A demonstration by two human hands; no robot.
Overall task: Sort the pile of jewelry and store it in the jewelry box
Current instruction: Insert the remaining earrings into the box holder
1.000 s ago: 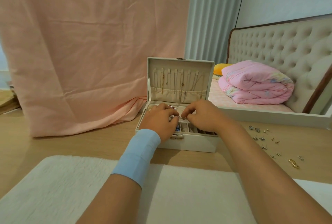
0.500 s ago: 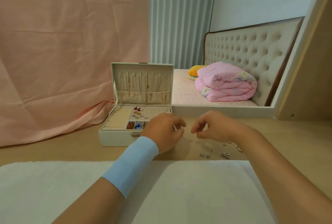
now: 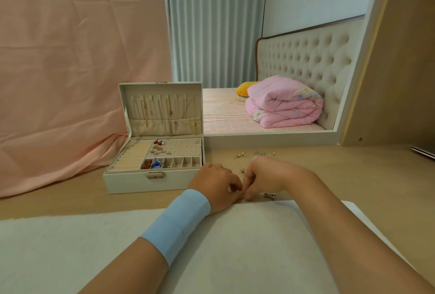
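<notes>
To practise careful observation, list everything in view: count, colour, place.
table: one, light wood, under everything.
jewelry box: one, white, open, table left.
necklaces: several, gold, in the lid.
boxed earrings: several, mixed colours, tray compartments.
loose earrings: several, silver and gold, table right of box.
mat: one, white, near edge.
cloth: one, pink, behind box.
quilt: one, pink, bed behind.
wristband: one, blue, left wrist.
left hand, right hand: fingers curled, meeting at mat's edge.
</notes>
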